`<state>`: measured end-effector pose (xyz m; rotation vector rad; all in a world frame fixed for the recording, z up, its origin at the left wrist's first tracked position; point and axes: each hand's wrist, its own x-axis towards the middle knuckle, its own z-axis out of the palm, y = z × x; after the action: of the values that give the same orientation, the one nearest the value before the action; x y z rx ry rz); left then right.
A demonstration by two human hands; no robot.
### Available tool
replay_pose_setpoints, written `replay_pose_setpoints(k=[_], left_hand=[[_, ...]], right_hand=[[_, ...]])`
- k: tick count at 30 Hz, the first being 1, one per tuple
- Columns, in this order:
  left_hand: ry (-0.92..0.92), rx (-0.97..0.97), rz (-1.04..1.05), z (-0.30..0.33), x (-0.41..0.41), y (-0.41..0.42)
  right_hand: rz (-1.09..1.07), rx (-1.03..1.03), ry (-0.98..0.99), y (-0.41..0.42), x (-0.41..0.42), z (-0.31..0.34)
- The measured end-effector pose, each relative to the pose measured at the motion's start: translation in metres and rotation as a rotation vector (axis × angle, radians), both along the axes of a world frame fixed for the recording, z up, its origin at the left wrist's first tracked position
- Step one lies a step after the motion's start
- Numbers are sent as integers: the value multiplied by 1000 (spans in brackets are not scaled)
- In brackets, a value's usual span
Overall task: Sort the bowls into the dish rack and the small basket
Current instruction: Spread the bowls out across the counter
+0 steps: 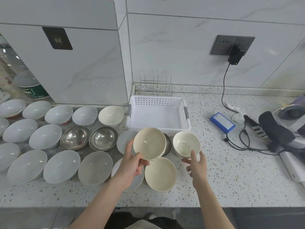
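Note:
My left hand (132,164) grips a cream bowl (149,142) by its near rim and holds it above the counter, just in front of the white perforated basket (158,100), which holds nothing. My right hand (197,164) is open, its fingertips at the near side of a second cream bowl (185,143) standing on the counter. A third cream bowl (160,174) lies between my hands. The wire dish rack (156,87) stands behind the basket against the wall, with nothing in it.
Several white bowls (61,166) and two steel bowls (74,138) cover the counter to the left. A blue battery pack (222,122), black cables (242,142) and a plugged-in charger (235,56) lie to the right, beside devices at the right edge.

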<state>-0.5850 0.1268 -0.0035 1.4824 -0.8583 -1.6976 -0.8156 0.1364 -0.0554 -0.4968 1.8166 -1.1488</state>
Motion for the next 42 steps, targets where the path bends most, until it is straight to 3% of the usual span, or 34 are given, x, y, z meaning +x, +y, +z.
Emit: replay_pose_setpoints(k=[6, 16, 31, 38, 42], left_hand=[[-35, -25, -90, -2, -11, 6], [-90, -69, -328, 5, -59, 18], [-101, -16, -585, -17, -102, 27], [-186, -43, -697, -31, -117, 38], [-217, -117, -654, -39, -123, 45]], right_hand=[[-125, 10, 62, 19, -2, 10], [147, -170, 115, 53, -17, 46], [342, 49, 388, 80, -57, 40], [352, 129, 415, 89, -64, 28], [368, 158, 404, 90, -66, 23]])
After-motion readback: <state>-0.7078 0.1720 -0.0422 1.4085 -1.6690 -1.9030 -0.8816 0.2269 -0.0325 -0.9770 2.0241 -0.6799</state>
